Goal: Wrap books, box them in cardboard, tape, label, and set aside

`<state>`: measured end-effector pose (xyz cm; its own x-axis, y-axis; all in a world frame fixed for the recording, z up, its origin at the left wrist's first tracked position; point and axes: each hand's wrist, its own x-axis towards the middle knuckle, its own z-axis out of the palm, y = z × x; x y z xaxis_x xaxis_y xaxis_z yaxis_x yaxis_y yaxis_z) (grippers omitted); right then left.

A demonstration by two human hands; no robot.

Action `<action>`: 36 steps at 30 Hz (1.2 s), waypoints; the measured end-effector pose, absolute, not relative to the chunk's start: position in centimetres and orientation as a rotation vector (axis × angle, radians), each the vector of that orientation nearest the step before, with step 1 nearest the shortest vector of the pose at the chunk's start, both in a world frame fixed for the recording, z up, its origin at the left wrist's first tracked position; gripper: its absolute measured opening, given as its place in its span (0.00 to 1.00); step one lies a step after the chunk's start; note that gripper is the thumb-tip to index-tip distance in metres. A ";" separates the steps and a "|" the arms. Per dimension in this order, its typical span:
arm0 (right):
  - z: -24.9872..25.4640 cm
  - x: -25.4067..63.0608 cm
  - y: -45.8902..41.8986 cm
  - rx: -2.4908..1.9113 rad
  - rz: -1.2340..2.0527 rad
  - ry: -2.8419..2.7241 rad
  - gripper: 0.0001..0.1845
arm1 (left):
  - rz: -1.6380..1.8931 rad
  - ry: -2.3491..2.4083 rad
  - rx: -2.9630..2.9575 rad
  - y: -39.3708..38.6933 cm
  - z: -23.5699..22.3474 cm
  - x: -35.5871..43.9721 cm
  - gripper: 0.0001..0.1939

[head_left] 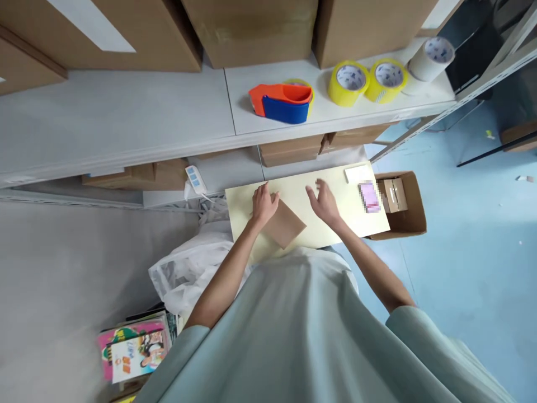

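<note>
A flat brown rectangular piece [285, 224], like kraft paper or thin cardboard, lies at an angle on the pale yellow board [247, 201] before me. My left hand [264, 204] rests over its upper left corner, thumb spread away from the fingers; the undersides of the fingers are hidden. To the right of the brown piece, my right hand [324, 202] hovers above the board with thumb and fingers apart and nothing between them. Near the board's right end are a small white pad [356, 173] and a blurred pink-purple item [370, 196].
An open cardboard box [413, 207] stands right of the board. On the shelf [168, 112] sit an orange-and-blue tape dispenser [283, 103] and tape rolls [348, 84]. A power strip [196, 179], white plastic bags [188, 268] and stacked magazines [136, 352] are at left.
</note>
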<state>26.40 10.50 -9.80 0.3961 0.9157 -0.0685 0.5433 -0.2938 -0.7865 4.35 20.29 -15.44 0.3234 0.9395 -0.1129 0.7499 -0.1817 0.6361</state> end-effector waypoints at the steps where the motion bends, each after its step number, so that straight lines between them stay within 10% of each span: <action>1: -11.4 25.8 8.0 -2.041 0.926 -1.038 0.39 | 0.331 1.494 1.986 20.3 -16.4 4.3 0.30; 5: -15.3 23.2 2.5 -1.952 1.576 -0.038 0.33 | 0.122 1.505 1.984 20.9 -19.0 4.6 0.36; 12: -16.2 21.9 1.3 -1.528 1.683 0.452 0.35 | 0.082 1.524 2.005 20.9 -18.9 4.7 0.37; 36: -16.8 28.9 1.9 -2.085 1.067 -0.641 0.28 | 0.243 1.674 1.694 10.1 -17.7 4.8 0.31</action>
